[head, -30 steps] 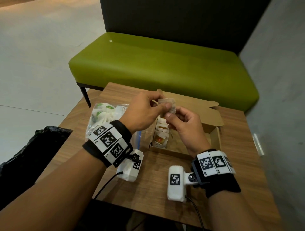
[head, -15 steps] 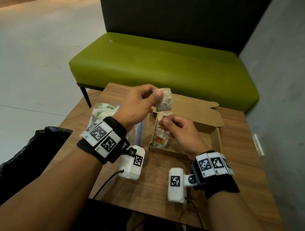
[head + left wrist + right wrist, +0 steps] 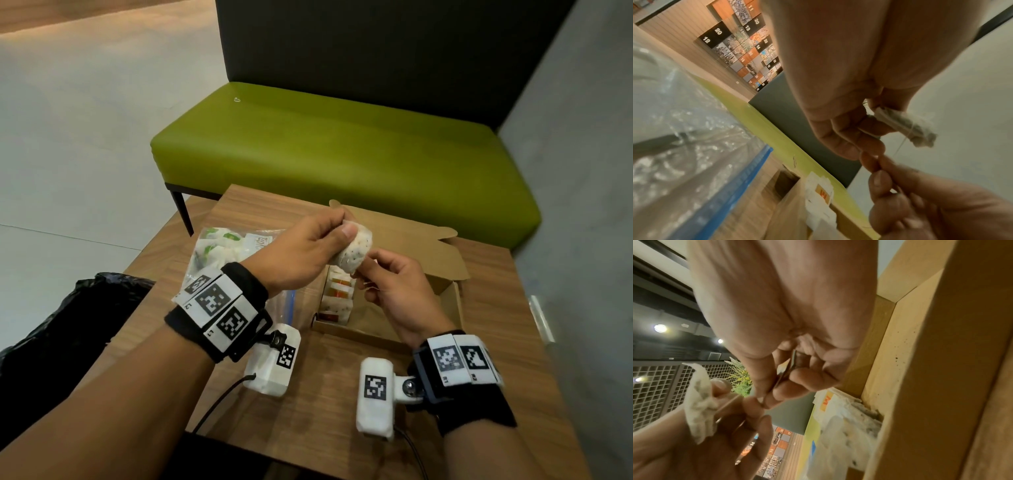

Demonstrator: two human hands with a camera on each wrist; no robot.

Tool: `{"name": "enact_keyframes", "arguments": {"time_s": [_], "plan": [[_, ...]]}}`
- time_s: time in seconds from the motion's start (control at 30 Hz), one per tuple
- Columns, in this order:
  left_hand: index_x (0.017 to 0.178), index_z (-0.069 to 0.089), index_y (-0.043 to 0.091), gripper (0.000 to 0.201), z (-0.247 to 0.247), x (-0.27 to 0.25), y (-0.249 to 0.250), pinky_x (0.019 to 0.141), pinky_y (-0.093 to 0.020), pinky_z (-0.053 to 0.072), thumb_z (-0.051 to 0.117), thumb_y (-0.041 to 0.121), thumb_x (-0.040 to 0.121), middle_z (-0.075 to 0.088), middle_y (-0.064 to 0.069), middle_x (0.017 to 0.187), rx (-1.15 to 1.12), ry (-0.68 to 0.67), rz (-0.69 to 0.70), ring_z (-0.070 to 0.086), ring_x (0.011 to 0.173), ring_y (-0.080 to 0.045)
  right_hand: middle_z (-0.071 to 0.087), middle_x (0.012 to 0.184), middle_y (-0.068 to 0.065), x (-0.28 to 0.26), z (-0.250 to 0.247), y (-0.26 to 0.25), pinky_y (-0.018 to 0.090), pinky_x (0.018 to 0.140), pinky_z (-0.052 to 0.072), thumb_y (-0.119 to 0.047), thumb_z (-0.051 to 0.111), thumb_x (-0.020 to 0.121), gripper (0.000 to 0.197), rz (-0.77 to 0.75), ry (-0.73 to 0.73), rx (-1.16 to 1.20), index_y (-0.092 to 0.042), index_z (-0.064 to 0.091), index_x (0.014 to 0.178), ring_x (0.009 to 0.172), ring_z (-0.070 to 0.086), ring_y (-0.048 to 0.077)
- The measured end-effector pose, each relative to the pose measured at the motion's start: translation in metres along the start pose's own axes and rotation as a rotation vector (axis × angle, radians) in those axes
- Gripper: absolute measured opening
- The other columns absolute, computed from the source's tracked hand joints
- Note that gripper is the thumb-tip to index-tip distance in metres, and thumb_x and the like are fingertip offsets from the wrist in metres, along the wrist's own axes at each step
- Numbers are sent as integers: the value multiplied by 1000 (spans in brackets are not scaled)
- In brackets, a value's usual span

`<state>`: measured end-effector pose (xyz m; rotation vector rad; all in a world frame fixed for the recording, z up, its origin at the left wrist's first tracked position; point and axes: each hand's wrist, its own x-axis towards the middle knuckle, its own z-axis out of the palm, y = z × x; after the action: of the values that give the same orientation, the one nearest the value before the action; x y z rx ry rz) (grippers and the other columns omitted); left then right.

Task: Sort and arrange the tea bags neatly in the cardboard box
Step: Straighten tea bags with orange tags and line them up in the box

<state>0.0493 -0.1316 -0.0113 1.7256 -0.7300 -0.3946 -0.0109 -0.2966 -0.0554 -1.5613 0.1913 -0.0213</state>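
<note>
My left hand (image 3: 346,233) pinches a white tea bag (image 3: 354,251) by its upper end, tilted, above the open cardboard box (image 3: 452,301). Just below it, my right hand (image 3: 368,266) pinches the bag's string and paper tag. In the left wrist view the tea bag (image 3: 904,126) sticks out of my left fingers and the thin string runs down to my right hand (image 3: 879,170). The right wrist view shows the tag (image 3: 785,369) between thumb and fingers, with the tea bag (image 3: 701,410) at the left. Several tea bags (image 3: 337,298) stand in a row along the box's left side.
A clear zip bag (image 3: 233,246) with more tea bags lies on the wooden table (image 3: 325,404), left of the box. The box's right half shows bare cardboard. A green bench (image 3: 342,150) stands behind the table, and a black plastic bag (image 3: 68,315) sits at the left.
My left hand has lowered and tilted the tea bag towards my right hand. The right hand has come up a little, so both hands now meet at the bag.
</note>
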Motion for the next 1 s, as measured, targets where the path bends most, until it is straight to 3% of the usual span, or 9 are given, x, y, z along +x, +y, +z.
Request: {"name": "enact_keyframes", "arguments": {"time_s": [0.07,0.17,0.27,0.43,0.53,0.73,0.9,1.0], "plan": [[96,56,1,30,1,0,-1,71,-42,48,45,28,103,58,-16,86,178,-19,19,54,77,-17,71,79,-2,0,-2,-1,21,55,41,-15,65,95,12,14,3,49,-18,76,100,64,56,5],[88,57,12,24,1,1,-6,58,-24,38,51,30,101,55,4,73,475,-8,39,47,64,-4,70,73,-5,-1,-4,-5,17,48,38,-13,69,92,9,16,22,62,-18,74,97,59,52,5],[86,58,15,23,0,0,-11,54,-22,33,56,34,98,55,8,71,633,-13,46,48,63,-6,68,69,-8,-1,-5,-5,16,45,35,-12,68,93,9,9,70,20,-18,75,93,57,49,3],[86,61,18,19,-1,1,-14,55,-21,36,62,34,95,59,8,75,693,60,51,52,66,-5,75,79,-2,-3,-1,-9,11,51,44,-10,73,90,10,-101,134,-12,-16,74,98,69,66,-1],[87,62,18,17,0,1,-14,57,-24,34,61,33,95,56,9,77,735,96,48,48,66,-3,76,82,2,-2,1,-10,11,53,46,-10,78,86,11,-155,195,-33,-16,73,94,72,69,3],[87,68,21,17,3,0,-13,66,-35,47,55,30,95,62,3,83,769,163,32,55,74,-15,71,73,0,-1,2,-13,19,51,51,-4,69,92,9,-79,214,85,-12,72,95,61,61,6],[82,70,23,18,8,-1,-11,63,-36,50,56,30,91,64,4,79,789,181,21,57,71,-15,68,75,4,0,1,-17,17,52,54,-2,64,95,8,60,169,298,-6,69,100,59,63,6],[78,70,25,20,8,1,-10,63,-34,51,57,30,93,68,5,74,665,198,-30,60,68,-13,70,79,5,-1,2,-16,20,53,56,-4,66,94,9,79,142,256,-8,68,101,64,65,9]]}}
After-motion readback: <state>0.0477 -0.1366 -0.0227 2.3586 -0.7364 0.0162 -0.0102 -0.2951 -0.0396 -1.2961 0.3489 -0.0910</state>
